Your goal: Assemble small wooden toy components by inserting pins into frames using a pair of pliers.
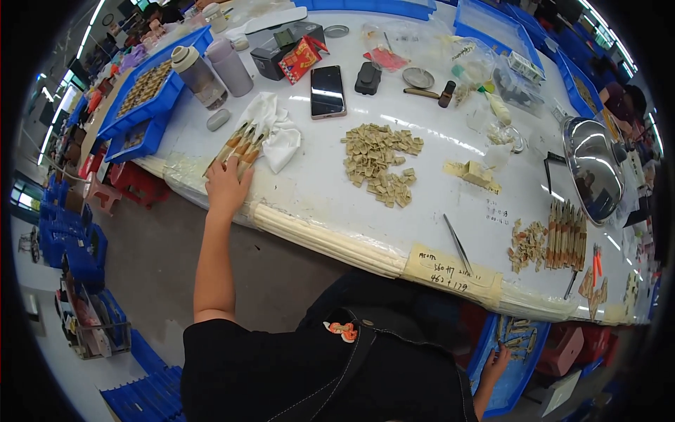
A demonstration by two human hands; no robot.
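Handwriting (450, 271) on tape (486, 286); left hand (226, 184) clasping brown sticks (243, 145); right hand (496, 363) at blue tray (515, 380), grip unclear.

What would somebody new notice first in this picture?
Probably the heap of little beige pieces in the middle of the white table, since there are so many. The big shiny silver dome at the table's right side would likely catch the eye too. On the left, the person's left fingers touch a bundle of brown sticks beside a crumpled white cloth.
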